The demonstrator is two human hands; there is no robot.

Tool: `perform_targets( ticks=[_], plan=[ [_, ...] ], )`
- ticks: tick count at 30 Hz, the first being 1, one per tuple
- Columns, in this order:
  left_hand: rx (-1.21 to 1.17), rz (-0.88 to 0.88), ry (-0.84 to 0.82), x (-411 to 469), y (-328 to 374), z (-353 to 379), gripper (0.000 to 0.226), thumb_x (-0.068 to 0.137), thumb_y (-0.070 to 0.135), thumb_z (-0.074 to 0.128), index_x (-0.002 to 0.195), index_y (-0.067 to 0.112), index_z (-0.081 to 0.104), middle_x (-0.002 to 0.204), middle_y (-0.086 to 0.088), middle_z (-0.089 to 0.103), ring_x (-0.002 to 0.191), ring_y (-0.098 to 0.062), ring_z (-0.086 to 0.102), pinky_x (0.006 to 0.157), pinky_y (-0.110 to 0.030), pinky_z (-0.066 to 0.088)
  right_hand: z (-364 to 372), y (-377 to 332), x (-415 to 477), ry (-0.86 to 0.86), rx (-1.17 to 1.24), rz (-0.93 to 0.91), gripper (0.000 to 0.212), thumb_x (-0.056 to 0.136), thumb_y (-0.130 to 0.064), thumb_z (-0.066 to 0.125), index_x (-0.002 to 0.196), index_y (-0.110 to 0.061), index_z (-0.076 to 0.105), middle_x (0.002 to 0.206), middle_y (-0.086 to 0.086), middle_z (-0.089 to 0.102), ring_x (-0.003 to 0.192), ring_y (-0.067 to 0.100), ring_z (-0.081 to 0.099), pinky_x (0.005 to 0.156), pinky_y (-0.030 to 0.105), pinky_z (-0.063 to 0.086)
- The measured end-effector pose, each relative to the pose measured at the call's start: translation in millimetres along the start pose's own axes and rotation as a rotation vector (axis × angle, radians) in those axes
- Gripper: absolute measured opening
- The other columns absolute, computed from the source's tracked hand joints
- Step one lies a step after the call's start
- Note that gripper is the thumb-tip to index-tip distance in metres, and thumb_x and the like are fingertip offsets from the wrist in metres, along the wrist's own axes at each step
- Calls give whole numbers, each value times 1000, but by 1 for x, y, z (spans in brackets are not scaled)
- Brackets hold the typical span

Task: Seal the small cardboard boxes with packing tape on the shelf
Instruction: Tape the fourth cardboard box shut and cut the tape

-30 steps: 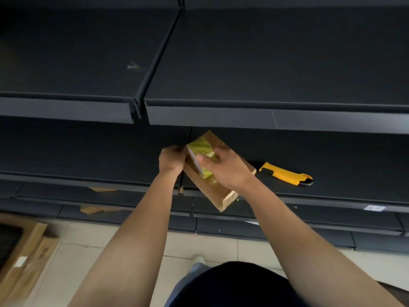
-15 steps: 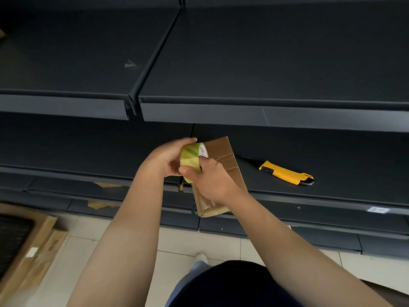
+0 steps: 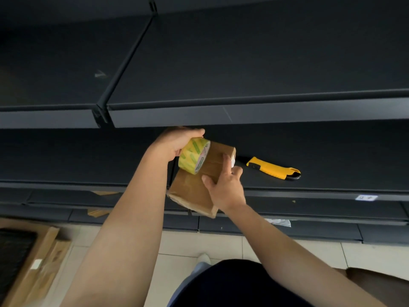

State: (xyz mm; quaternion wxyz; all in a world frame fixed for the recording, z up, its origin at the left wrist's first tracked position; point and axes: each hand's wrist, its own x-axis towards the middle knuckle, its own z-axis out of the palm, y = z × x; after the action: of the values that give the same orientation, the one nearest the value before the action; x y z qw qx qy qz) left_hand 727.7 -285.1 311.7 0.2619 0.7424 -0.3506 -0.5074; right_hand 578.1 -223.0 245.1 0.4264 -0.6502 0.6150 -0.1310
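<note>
A: Head view: where is the cardboard box (image 3: 194, 189)?
B: At the front edge of the middle shelf (image 3: 332, 185), lying aslant, its near end sticking out past that edge.
A: And the hands?
B: The left hand (image 3: 174, 145) grips the tape roll (image 3: 194, 156), fingers curled over it; the roll sits against the box's top, towards its far left corner. The right hand (image 3: 225, 189) holds the box: forefinger straight along the top, thumb on the top, the other fingers curled at the right side.
A: Anything else on that shelf?
B: A yellow utility knife (image 3: 274, 168), right of the box near its far corner. The upper shelf (image 3: 221, 116) hangs above. Flat cardboard (image 3: 33, 262) lies on the floor, lower left.
</note>
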Motion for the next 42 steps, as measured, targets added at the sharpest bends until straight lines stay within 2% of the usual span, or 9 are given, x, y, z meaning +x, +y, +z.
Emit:
perform_targets(
  ticks=[5,10,14,24,28,31,34,36,42],
  plan=[
    [294,78,5,-8,8,6,24,83,43,65,95,22,65,94,-7,70,86,-23,69,86,-40,55,-1,-6,5,7,14,32,84,94,-40,56,152,-25,-4,133,16,25,107,39,56,89,46,52],
    [323,4,26,-22,3,-1,27,74,27,62,85,3,68,71,-13,67,51,-20,58,64,-33,54,1,-2,3,80,10,-9,66,101,-33,38,151,-27,-5,131,17,28,86,36,61,70,39,51],
    [293,-83,118,-23,-6,1,25,77,30,62,79,6,67,63,-10,65,48,-19,55,61,-27,47,2,-5,11,60,29,-11,62,103,-29,34,151,-29,-4,133,19,26,81,35,59,69,40,52],
    [43,-324,20,-30,-16,-17,23,93,23,57,87,1,64,63,-13,67,32,-5,48,31,-13,37,9,-8,20,14,72,11,65,102,-28,35,150,-39,-8,131,18,25,89,40,60,81,48,55],
    [-34,-352,43,-32,-16,-19,28,94,26,58,93,-1,64,71,-17,70,28,-4,42,28,-13,33,-15,20,25,117,203,-8,58,100,-38,43,151,-30,17,141,18,30,110,38,55,83,37,47],
    [-28,-363,85,-33,-24,-19,32,97,29,53,94,-1,64,70,-16,69,26,-4,40,26,-14,29,-40,66,48,350,-147,95,57,96,-32,50,147,-16,29,143,19,34,128,38,36,102,45,35],
    [-29,-343,134,-32,-27,-19,27,97,19,49,89,-2,64,56,-12,67,25,-3,37,26,-13,25,-55,98,67,239,-411,217,62,94,-27,48,149,-15,22,153,12,25,143,33,15,116,48,10],
    [-11,-320,164,-31,-26,-15,26,97,17,49,86,-2,64,50,-10,65,24,-4,36,26,-13,25,-57,105,73,209,-497,196,51,96,-32,46,144,-17,33,148,11,30,140,33,19,117,48,6],
    [18,-286,230,-20,-26,-8,24,94,16,53,84,-3,65,58,-14,67,26,-5,42,30,-12,33,-65,92,62,269,-420,81,38,102,-34,36,126,-5,46,127,19,46,117,37,44,98,47,35]
  ],
)
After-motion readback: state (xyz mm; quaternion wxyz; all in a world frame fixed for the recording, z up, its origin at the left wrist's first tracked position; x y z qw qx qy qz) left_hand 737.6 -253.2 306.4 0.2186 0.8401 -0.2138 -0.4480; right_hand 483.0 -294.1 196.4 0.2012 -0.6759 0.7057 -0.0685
